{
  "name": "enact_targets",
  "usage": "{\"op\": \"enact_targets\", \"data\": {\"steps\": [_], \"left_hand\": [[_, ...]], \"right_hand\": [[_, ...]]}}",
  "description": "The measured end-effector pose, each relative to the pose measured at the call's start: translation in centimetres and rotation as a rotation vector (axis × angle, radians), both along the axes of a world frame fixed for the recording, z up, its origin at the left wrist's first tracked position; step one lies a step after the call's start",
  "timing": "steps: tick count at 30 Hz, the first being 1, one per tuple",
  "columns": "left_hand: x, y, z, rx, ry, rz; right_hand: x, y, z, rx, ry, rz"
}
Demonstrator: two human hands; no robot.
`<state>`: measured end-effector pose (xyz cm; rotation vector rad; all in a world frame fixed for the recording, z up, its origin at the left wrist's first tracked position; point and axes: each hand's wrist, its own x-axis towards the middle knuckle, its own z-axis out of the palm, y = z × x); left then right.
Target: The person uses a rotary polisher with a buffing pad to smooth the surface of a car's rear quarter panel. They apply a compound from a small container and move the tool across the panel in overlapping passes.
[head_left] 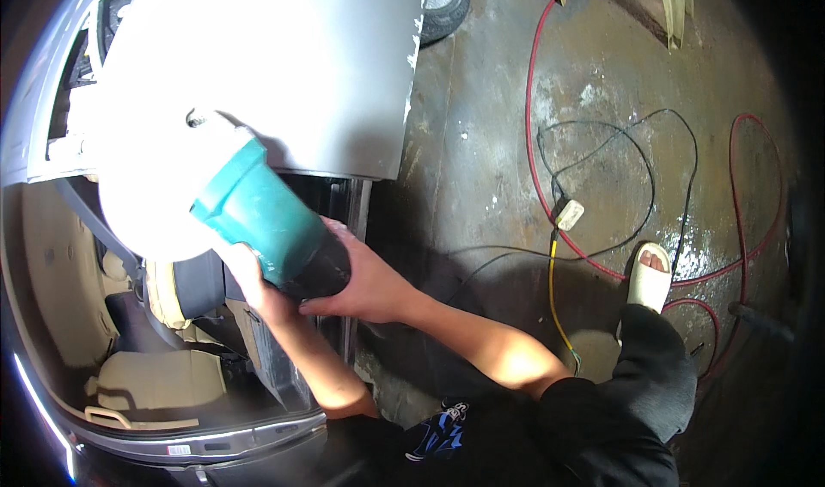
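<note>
Both my hands are on a teal handheld power tool (258, 208) with a black rear end, tilted over the edge of a pale car body panel (365, 100). My right hand (369, 276) wraps round the black end, thumb below it. Along the tool's lower side, my left hand (258, 285) grips the body; its fingers are partly hidden. Beyond the tool's front is a rounded, glaring white shape (155, 220). It may be the tool's disc, but the glare hides its detail and whether it touches the panel.
Below the panel lies an open car interior with beige seats (159, 379). A tyre (447, 10) shows at the top. Across the wet-looking floor run a red hose (530, 100), a black cable (653, 173) and a yellow cable (553, 289), near a whitish block (569, 215) and my slippered foot (650, 272).
</note>
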<state>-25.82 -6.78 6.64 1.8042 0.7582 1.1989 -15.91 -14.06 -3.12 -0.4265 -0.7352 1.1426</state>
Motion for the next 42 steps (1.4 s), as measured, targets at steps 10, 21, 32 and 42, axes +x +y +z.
{"op": "enact_targets", "data": {"steps": [10,21,32,42], "left_hand": [[1.7,-1.1,-12.9,-0.206,0.668,-0.131],[-2.1,-2.4,-3.4,-0.207,0.414,-0.075],[3.0,0.0,-11.3,-0.454,0.457,-0.146],[8.3,4.4,-18.4,-0.502,0.283,-0.327]], "right_hand": [[-8.2,-4.5,-11.8,-0.369,0.709,0.078],[-11.6,-2.3,-5.7,-0.118,0.310,-0.230],[-5.5,-4.1,-12.7,-0.296,0.491,0.132],[-0.4,-1.6,-16.5,-0.433,0.599,0.150]]}}
